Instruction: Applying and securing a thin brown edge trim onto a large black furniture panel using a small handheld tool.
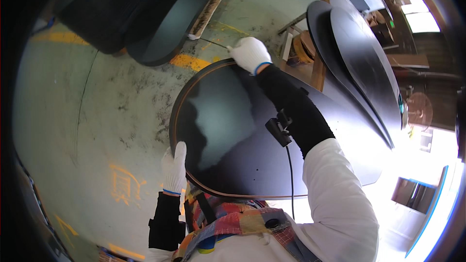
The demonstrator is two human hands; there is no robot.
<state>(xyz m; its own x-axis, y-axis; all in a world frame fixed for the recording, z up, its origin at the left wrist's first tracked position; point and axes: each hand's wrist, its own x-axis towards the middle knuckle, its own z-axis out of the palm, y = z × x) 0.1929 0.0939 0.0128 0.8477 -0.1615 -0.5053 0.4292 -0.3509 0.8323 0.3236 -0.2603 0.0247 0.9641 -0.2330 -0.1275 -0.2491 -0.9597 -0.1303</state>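
A large black board (228, 116) with a rounded end lies in front of me, a thin copper-brown line running along its rim. My left hand (174, 167), in a white knit glove, holds the board's near left rim, thumb along the edge and fingers partly hidden outside it. At the far rim is my right hand (250, 54), also gloved. Its fingers are curled closed, and whatever they may hold cannot be made out. A thin dark line shows beside its fingertips; I cannot tell whether it is a floor mark.
Two more rounded black panels (359, 53) rest at the right, near a wooden beam (318, 73). Dark rounded boards (160, 43) stand at the far left beside a worn, light-coloured bar (208, 14). Yellow markings (127, 184) cross the green floor. A cable (291, 179) hangs from my right forearm's device.
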